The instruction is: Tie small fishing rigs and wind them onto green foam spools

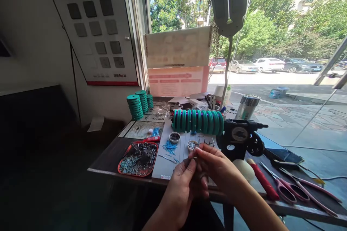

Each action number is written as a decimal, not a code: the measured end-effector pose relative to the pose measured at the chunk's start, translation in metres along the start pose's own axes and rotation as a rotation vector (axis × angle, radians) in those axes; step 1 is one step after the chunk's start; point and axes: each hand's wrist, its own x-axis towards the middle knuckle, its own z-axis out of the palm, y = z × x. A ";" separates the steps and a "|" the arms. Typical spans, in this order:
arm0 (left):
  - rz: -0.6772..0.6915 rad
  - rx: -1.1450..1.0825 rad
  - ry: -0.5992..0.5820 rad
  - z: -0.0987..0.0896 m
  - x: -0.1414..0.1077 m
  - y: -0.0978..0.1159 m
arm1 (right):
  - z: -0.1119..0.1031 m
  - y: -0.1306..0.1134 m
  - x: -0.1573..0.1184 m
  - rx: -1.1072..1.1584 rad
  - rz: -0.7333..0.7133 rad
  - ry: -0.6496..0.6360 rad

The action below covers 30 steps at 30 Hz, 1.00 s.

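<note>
My left hand (180,186) and my right hand (213,162) meet in front of the table's near edge, fingers pinched close together. Whatever sits between the fingertips is too small and too covered to name. Just beyond my right fingertips is a small round dish (192,146) of pale beads. Another dish (174,137) with dark beads stands to its left, above a loose pile of blue slim pieces (170,147). A thin tool (167,158) lies on the pale board (159,171) left of my hands.
A red-rimmed tray (119,169) of small metal parts lies at left. Behind the board is a row of green rings (197,121) beside a black hand-cranked machine (240,135). Green ring stacks (135,107), a red-handled brush (264,182), scissors (287,191) and pliers (311,180) lie around.
</note>
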 end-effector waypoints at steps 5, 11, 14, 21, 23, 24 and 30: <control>-0.042 -0.003 0.031 -0.007 -0.011 -0.010 | 0.000 -0.002 0.000 0.041 -0.007 0.070; -0.124 -0.052 0.025 -0.018 -0.019 -0.022 | -0.001 -0.002 0.001 0.041 -0.028 0.053; -0.180 -0.056 0.046 -0.018 -0.025 -0.024 | -0.001 -0.003 0.001 0.035 -0.036 0.058; -0.204 -0.051 0.078 -0.018 -0.030 -0.027 | -0.005 -0.003 0.000 0.034 -0.051 0.054; -0.200 -0.061 0.087 -0.021 -0.030 -0.031 | -0.006 -0.003 0.001 0.034 -0.050 0.045; -0.197 -0.068 0.088 -0.022 -0.029 -0.032 | -0.006 -0.003 0.001 0.031 -0.049 0.043; -0.170 -0.092 0.122 -0.022 -0.029 -0.035 | -0.004 -0.004 0.002 0.001 -0.049 0.067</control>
